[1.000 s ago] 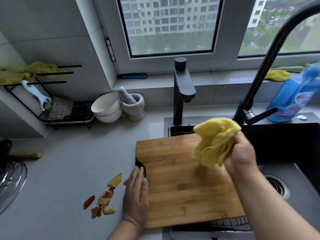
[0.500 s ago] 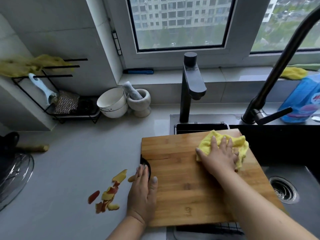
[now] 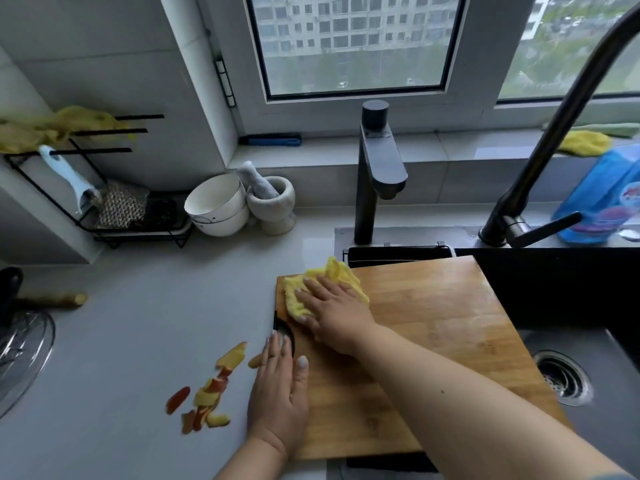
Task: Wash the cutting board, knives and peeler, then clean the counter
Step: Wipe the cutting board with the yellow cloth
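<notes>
Starting at nine o'clock, a black wire rack (image 3: 104, 216) against the wall holds a blue-handled peeler (image 3: 67, 178) leaning head-down and a patterned scrubbing pad (image 3: 119, 206), with a yellow rag (image 3: 52, 128) draped over its top bars. Toward eleven o'clock a white bowl (image 3: 216, 204) tilts against a stone mortar (image 3: 273, 202) with a pestle (image 3: 256, 180) standing in it. Red and yellow peelings (image 3: 207, 393) lie scattered on the grey surface (image 3: 138, 323) at seven o'clock. Just beside them the left hand (image 3: 278, 393) lies flat, fingers straight, holding down the left edge of the cutting board (image 3: 433, 323). This wooden board sits at centre, bridging the dark sink (image 3: 588, 341), its far right part showing a wet sheen. The right hand (image 3: 332, 310) presses a yellow cloth (image 3: 325, 287) onto the board's far left corner, fingers spread flat. At two o'clock a blue bottle (image 3: 602, 202) stands behind the tall black tap (image 3: 540, 168).
</notes>
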Motion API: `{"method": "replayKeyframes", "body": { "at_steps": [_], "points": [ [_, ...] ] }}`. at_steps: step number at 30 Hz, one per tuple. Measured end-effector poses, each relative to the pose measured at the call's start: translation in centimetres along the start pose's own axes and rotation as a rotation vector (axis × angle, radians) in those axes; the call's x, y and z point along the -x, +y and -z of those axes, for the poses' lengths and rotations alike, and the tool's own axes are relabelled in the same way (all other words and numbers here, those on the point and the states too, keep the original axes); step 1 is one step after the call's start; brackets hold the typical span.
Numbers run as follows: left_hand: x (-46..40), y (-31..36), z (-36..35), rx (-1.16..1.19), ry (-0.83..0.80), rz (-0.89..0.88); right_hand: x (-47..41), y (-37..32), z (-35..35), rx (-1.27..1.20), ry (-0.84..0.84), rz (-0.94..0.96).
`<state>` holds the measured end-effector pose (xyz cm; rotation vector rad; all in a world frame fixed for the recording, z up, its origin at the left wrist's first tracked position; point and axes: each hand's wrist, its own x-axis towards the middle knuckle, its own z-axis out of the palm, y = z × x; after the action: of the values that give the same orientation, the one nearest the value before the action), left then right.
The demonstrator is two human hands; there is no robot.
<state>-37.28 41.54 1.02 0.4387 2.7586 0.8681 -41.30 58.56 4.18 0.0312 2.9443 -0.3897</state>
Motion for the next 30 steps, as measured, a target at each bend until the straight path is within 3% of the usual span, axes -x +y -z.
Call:
{"method": "replayKeyframes", "body": {
  "at_steps": [3,10,16,21,26,28,30],
  "points": [
    [-0.1,0.2,-0.1,-0.021,-0.004,0.01,1.2,3.7,1.2,0.023,0.023,-0.08],
    [0.0,1.1,0.0,-0.149,-0.041,0.057,7.5,14.6,3.9,0.117,0.06,-0.532],
    [0.1,1.4,0.0,-0.156,-0.024,0.084,14.0,14.7,2.3,0.063,0.104,-0.62],
    [0.1,1.3,0.0,-0.159,-0.035,0.075,15.7,7.1,-0.1,0.022,0.111,-0.535],
    [0.1,0.9,0.4,-0.063,-0.031,0.0,13.6,-1.4,-2.3,0.003,-0.003,-0.088],
    [0.2,0.8,0.3,-0.085,-0.033,-0.019,13.4,-1.3,-2.3,0.002,-0.002,-0.028],
    [0.3,0.8,0.3,-0.107,-0.032,-0.008,13.8,1.2,-1.4,0.007,0.028,-0.088]
  ]
}}
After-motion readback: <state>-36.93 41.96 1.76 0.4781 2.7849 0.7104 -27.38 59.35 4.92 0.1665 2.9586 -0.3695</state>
